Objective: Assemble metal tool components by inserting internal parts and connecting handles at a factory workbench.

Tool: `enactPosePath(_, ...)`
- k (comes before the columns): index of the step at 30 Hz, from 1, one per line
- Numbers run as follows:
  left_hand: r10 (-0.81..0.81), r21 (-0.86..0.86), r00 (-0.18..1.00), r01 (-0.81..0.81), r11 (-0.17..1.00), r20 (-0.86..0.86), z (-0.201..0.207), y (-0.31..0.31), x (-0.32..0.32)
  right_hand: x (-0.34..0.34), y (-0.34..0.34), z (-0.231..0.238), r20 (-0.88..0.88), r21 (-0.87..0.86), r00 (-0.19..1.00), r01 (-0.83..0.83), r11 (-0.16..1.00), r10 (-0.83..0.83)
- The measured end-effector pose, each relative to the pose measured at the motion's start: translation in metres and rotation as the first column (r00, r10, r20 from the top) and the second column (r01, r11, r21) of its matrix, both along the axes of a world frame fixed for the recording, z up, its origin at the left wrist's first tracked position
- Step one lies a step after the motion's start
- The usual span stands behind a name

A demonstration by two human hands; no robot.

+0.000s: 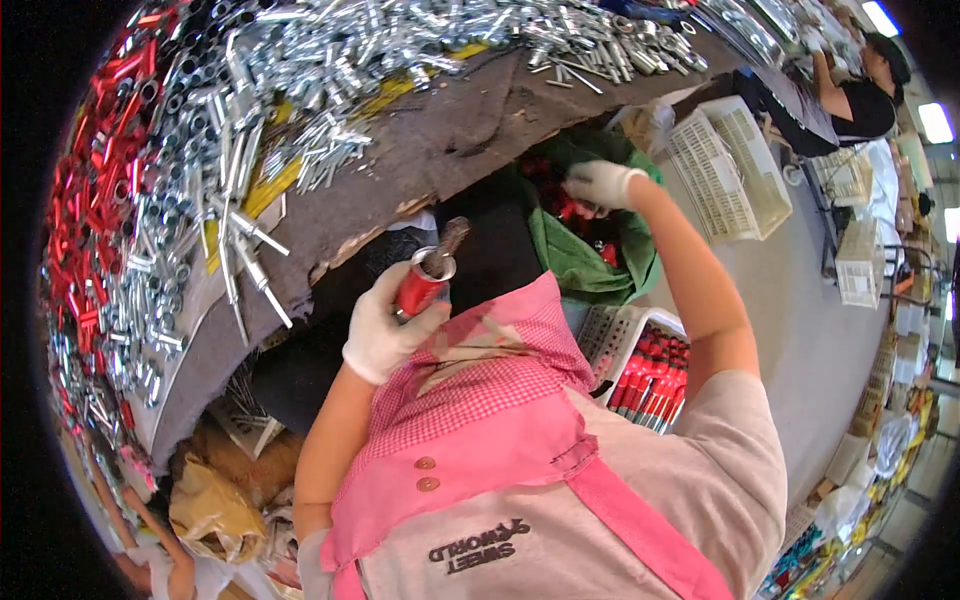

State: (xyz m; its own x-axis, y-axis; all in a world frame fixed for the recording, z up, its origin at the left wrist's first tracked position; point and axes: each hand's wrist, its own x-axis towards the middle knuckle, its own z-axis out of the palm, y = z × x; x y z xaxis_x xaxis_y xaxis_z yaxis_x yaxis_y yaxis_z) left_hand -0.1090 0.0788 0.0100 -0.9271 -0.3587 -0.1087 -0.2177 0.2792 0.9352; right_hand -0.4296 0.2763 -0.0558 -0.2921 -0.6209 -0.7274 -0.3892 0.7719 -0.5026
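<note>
My left hand (385, 330), in a white glove, is closed round a short red metal tube (420, 290) with a silver rim, held tilted above my lap. A rough brown piece (455, 235) shows at the tube's open mouth; I cannot tell whether it sits inside or lies behind. Out to the right, my gloved right hand (605, 187) is at the mouth of a green bag (570, 265). Its fingers curl downward over shiny red parts (608, 253) in the bag, and what they hold, if anything, is hidden.
Silver tubes and rods (330, 60) lie heaped on the worn workbench (440, 130), with red tubes (100, 190) at its left. A white crate (640, 325) of red-and-silver pieces stands by my right side. Beyond are stacked crates (725, 170) and a co-worker (865, 100); another person's arms (160, 530) show lower left.
</note>
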Motion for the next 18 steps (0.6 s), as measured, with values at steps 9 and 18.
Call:
enactPosePath(9,0.14,0.145,0.963,-0.176,0.974,0.229,-0.023,-0.006,0.017,0.0,0.128,-0.235,-0.585,0.536,0.576,-0.253,0.805,0.571)
enactPosePath(18,0.225,0.028,0.943,-0.238,0.971,0.245,-0.001,-0.004,0.035,0.011,0.084,-0.251,-0.573,0.138,0.811,-0.046,0.989,0.118)
